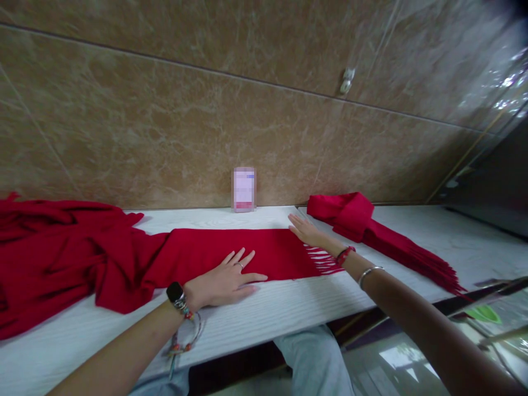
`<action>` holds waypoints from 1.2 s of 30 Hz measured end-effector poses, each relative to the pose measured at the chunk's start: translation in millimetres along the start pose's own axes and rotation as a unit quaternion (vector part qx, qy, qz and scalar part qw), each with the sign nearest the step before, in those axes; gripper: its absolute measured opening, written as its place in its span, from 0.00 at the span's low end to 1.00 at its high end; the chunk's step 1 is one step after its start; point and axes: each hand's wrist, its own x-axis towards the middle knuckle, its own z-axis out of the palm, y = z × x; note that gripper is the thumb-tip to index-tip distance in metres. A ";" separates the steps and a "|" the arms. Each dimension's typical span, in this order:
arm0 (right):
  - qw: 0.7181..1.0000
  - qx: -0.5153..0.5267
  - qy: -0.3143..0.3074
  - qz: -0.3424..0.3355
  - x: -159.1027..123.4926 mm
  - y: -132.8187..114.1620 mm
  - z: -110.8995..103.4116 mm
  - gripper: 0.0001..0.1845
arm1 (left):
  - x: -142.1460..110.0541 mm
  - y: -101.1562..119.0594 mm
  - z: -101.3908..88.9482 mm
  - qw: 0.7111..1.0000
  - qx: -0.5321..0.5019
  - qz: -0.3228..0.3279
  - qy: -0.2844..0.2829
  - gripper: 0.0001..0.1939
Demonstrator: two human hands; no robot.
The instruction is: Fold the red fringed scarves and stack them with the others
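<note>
A red fringed scarf (284, 256) lies flat across the middle of the white table, its tassels pointing right. My left hand (225, 280) rests on the scarf's near edge with fingers spread. Over the far right corner of the same scarf, my right hand (307, 230) lies flat with its fingers extended. Toward the left, the red cloth runs into a loose, crumpled heap (78, 247). A second red scarf (350, 214), folded into a band with a fringed tail, lies to the right of my right hand.
A phone-like device (244, 190), its screen blurred, leans against the brown tiled wall (165, 121). The white table (264, 308) ends close to my legs. A small white fixture (347, 81) is on the wall. A dark object (490, 170) stands at the far right.
</note>
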 end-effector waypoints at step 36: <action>0.971 0.098 -0.036 -0.214 1.4 -63.1 1.0 0.32 | -7.4 -70.4 -2.0 0.950 0.051 -0.305 0.034 0.33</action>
